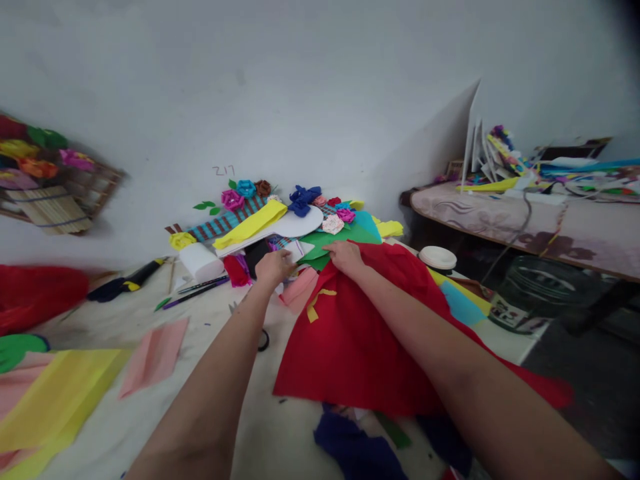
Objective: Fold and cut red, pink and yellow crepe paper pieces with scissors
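My left hand (274,269) is closed at the fingertips on a small white paper piece (299,251) with a pointed end. Just to its right, my right hand (346,257) has its fingers curled at the upper edge of a large red sheet (360,347), which looks like crepe paper or cloth. Under the fingertips of that hand lies green paper (317,252); the exact grip is partly hidden. A yellow strip (319,304) rests on the red sheet. Between my forearms, scissors (263,340) lie partly covered by my left arm.
Several paper flowers (246,189) and a white board (295,221) are heaped against the wall. On the left are a glue gun (131,279) and yellow crepe paper (65,393). A glass jar (530,293) stands at the right edge, near a second table (500,213).
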`<state>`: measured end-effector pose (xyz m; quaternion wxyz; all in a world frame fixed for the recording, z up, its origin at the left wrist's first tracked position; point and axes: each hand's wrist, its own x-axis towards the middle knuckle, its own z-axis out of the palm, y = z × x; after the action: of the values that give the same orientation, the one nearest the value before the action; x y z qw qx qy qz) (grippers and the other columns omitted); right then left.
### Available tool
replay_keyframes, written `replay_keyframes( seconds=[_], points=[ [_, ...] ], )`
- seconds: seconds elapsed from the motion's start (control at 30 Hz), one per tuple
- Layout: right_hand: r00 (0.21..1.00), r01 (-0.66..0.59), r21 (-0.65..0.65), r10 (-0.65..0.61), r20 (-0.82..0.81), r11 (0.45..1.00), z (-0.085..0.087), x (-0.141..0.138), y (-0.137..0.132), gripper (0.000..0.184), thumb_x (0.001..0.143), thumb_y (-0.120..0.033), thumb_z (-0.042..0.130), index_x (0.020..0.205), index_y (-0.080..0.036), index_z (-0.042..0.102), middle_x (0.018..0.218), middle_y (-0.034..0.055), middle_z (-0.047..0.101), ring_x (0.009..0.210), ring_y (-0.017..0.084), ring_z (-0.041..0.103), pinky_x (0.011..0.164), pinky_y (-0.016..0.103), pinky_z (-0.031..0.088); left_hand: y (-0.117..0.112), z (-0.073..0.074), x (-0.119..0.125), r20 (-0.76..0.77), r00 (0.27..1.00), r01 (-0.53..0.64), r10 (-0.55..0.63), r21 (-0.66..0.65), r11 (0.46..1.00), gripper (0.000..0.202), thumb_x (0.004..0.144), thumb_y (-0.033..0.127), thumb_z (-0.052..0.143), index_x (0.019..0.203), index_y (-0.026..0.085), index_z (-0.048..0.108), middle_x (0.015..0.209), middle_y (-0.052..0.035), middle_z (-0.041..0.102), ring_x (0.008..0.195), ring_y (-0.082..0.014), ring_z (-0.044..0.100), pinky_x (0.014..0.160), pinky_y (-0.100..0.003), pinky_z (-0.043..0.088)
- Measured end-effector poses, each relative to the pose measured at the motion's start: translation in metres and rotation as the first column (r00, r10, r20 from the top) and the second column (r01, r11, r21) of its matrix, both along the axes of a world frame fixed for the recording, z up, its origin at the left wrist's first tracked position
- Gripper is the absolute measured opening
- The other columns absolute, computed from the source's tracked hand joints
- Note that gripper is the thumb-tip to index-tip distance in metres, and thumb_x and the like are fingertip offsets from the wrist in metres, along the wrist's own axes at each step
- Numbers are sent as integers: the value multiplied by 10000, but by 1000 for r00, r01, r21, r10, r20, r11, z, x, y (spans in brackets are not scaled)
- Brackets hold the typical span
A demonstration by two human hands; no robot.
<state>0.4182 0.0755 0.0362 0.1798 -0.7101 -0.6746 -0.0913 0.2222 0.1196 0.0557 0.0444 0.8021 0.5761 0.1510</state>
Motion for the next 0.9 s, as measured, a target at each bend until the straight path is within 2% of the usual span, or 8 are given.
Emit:
replay_keyframes(
  seconds=[0.1,0.2,0.27,0.37,0.53,0.67,0.77,0.9],
  points=[
    [997,59,21,-58,-46,998,-1,0,3,399,834,-172,369,1133,-266,616,1089,58,633,953,214,582,753,295,456,-2,2,3,-4,1000,17,-17,-6,1000,451,704,345,556,1152,294,581,1091,-79,637,987,-267,584,747,-330,457],
    [998,46,16,-45,-41,999,-2,1,5,417,818,-131,367,1120,-259,624,1119,64,619,980,224,572,761,305,458,-9,10,10,34,997,71,-71,12,997,478,690,298,545,1166,266,573,1099,-84,632,990,-272,582,756,-339,456],
    [999,45,-16,-45,-13,999,-2,3,5,419,804,-109,372,1098,-242,640,1099,81,627,1004,241,557,761,313,460,-14,16,15,96,991,92,-95,32,995,394,706,321,527,1083,254,622,1033,-66,659,959,-252,593,755,-324,455],
    [996,84,-77,-82,30,993,-1,5,5,394,790,-111,397,1076,-203,653,1040,115,643,1010,266,544,763,322,460,-21,22,19,101,990,106,-100,-54,993,268,703,394,536,875,250,682,875,-49,689,868,-227,615,698,-295,460],
    [995,87,-104,-82,58,991,3,5,1,362,794,-115,398,1041,-158,659,1030,141,634,1017,271,534,792,335,455,-25,13,17,-86,988,114,-130,-174,978,354,561,501,659,795,236,670,941,-76,673,877,-256,606,688,-311,452],
    [995,95,-101,-91,44,990,5,3,-3,350,770,-113,429,1031,-163,657,1221,111,542,1055,258,520,830,322,448,-23,1,14,-130,983,109,-133,-178,978,265,598,411,641,790,230,661,949,-81,666,891,-257,603,686,-309,444],
    [996,86,-56,-84,30,995,3,2,-3,356,757,-117,451,1048,-166,649,1328,86,451,1098,259,496,868,325,431,-14,0,8,-33,990,131,-141,-210,969,198,613,364,622,735,210,648,843,-59,667,798,-223,609,626,-275,433],
    [1000,16,20,-17,8,1000,1,2,-1,364,743,-97,466,1049,-169,648,1329,74,457,1116,249,487,918,343,397,-3,4,-2,261,956,196,-134,-228,954,160,581,294,658,657,168,593,601,-7,588,593,-138,545,526,-220,381]
  ],
)
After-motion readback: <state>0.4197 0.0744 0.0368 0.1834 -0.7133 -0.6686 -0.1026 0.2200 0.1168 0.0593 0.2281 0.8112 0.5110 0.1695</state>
